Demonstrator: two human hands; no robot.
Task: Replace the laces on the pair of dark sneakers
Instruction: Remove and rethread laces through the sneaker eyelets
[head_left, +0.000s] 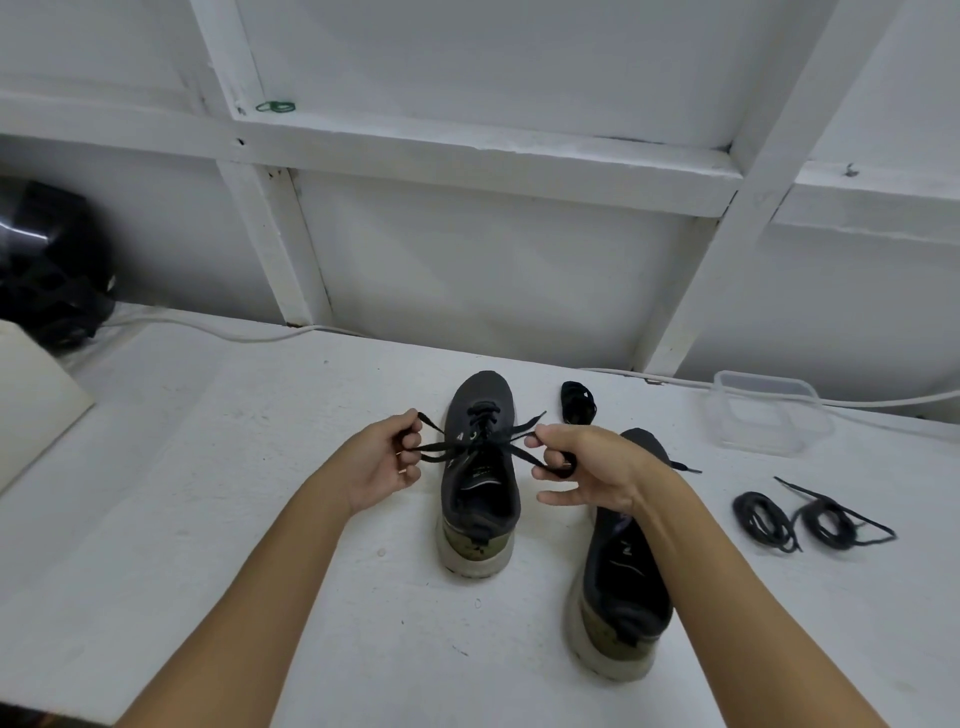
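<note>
Two dark sneakers with pale soles stand on the white table, toes pointing away from me. The left sneaker (480, 483) has a flat black lace (470, 444) threaded through its eyelets. My left hand (384, 460) pinches a loop of that lace on the shoe's left side. My right hand (584, 465) holds the lace's other loop on the right, its fingers curled round it. Both loops are pulled outward across the tongue. The right sneaker (621, 582) stands beside it, partly hidden by my right forearm; a lace end (685, 467) pokes out past my wrist.
Two coiled black laces (763, 519) (831, 522) lie to the right. A small black bundle (576, 402) sits behind the shoes. A clear plastic container (769, 415) stands at the back right. A black object (49, 265) and a cream board (36, 395) occupy the far left.
</note>
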